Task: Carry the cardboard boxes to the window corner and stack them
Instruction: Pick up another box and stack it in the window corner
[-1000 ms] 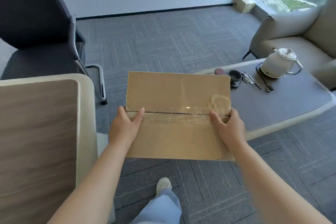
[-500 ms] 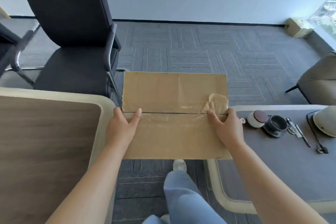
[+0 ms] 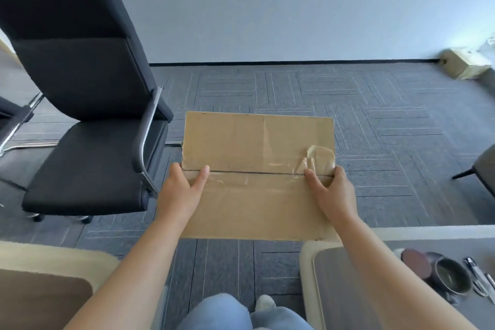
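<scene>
Cardboard box [image 3: 257,163] in grip of left hand [image 3: 182,190] and right hand [image 3: 332,193] at side edges; open carpet [image 3: 375,104] ahead.

The cardboard box [image 3: 257,158] is between the left hand [image 3: 182,193] and the right hand [image 3: 334,195], with the office chair [image 3: 85,142] left of it, a second cardboard box [image 3: 466,63] far behind at the right, and a cup [image 3: 452,280] on the near-right table [image 3: 337,289].

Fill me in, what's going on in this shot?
A person holds a taped cardboard box in the air with both hands. The left hand grips its left end and the right hand its right end, thumbs on top. It hangs over the carpet beside a black office chair. A second box sits on the floor in the far right corner. Nothing is stacked on it yet.
</scene>
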### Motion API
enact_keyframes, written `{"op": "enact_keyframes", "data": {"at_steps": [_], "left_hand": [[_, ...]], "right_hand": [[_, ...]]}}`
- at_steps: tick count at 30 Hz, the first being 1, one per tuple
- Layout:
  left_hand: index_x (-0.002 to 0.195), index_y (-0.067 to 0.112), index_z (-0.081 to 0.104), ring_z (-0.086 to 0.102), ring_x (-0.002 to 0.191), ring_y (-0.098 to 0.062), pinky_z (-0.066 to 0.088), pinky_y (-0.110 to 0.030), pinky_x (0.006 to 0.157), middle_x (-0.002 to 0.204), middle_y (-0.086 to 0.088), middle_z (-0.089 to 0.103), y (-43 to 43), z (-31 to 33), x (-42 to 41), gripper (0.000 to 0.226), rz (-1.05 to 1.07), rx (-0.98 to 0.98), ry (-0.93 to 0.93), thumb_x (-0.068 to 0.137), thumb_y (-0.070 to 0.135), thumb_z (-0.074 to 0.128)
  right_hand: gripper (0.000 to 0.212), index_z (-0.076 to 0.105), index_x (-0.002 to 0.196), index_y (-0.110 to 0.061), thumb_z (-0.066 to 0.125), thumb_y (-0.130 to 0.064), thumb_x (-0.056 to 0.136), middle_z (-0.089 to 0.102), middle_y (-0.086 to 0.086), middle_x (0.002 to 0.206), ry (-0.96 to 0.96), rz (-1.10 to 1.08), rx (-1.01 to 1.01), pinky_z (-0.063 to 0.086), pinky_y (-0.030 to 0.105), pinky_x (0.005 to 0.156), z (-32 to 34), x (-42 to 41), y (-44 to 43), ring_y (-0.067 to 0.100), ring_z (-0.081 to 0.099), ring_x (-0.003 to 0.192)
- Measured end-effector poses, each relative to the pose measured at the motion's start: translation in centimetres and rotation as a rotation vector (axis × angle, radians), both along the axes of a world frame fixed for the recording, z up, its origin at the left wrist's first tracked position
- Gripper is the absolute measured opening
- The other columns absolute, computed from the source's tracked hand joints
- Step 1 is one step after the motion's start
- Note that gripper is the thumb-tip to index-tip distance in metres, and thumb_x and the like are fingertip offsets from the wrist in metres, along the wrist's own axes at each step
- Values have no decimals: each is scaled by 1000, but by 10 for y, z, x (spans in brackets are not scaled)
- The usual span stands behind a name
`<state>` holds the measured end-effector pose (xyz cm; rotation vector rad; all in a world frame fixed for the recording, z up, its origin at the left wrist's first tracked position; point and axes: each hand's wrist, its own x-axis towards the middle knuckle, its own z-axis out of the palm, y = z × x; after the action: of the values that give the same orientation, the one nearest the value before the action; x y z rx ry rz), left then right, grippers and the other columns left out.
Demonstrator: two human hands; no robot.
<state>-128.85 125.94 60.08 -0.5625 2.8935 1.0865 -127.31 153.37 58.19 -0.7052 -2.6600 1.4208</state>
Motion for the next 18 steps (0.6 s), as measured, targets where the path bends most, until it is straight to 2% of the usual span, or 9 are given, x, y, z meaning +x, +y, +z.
{"op": "enact_keyframes", "data": {"at_steps": [4, 11, 14, 18], "left_hand": [[108, 5, 41, 51, 80, -25, 39, -33, 62, 89, -4, 51, 6, -7, -63, 56, 6, 1, 5, 87, 56, 46], [117, 5, 41, 56, 99, -34, 48, -40, 75, 112, -15, 57, 10, -26, -215, 63, -67, -9, -8, 85, 58, 47], [117, 6, 41, 55, 101, -35, 49, -40, 78, 112, -15, 57, 12, -27, -291, 63, -144, -20, -5, 85, 59, 46], [116, 5, 40, 55, 99, -35, 49, -42, 78, 110, -15, 57, 20, -17, -381, 62, -236, -55, -6, 86, 58, 45]], "right_hand": [[45, 49, 101, -15, 60, -54, 82, 58, 0, 92, -16, -2, 19, 44, 33, 68, -2, -64, 8, 20, 56, 85], [44, 47, 100, -15, 59, -54, 82, 58, 1, 94, -37, -88, 28, 46, 35, 73, -17, -188, 12, 21, 55, 87], [43, 45, 100, -17, 59, -54, 82, 56, 1, 95, -39, -156, 13, 48, 38, 77, -20, -247, 10, 22, 54, 89], [42, 46, 101, -16, 59, -52, 83, 55, 0, 96, -44, -241, -16, 44, 34, 74, -16, -311, 11, 21, 53, 88]]}}
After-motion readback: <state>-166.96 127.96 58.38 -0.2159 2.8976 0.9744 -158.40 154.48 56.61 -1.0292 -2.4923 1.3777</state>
